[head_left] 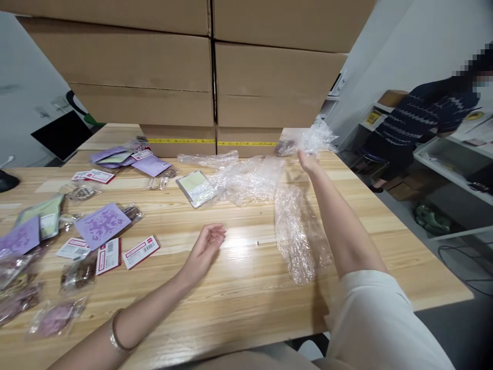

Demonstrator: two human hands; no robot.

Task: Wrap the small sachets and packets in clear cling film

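My left hand (pixel 209 240) is over the middle of the wooden table, palm turned inward. Its fingers are loosely curled, with a gap to the thumb and nothing between them. My right arm stretches to the far right of the table, where my right hand (pixel 307 161) is closed on crumpled clear plastic wrap (pixel 319 137); the fingertips are partly hidden by it. More clear wrap (pixel 250 180) lies to the left of that hand, and a long strip of wrap (pixel 295 239) lies nearer me. A silver-edged packet with a pale green face (pixel 195 188) touches the wrap.
Stacked cardboard boxes (pixel 154 67) rise at the table's back. On the left lie purple cards (pixel 102 225), red-and-white labels (pixel 141 252) and several small bagged items (pixel 57 317). A black screen (pixel 71 134) stands beyond. A person (pixel 416 115) is by shelves (pixel 447 164) on the right.
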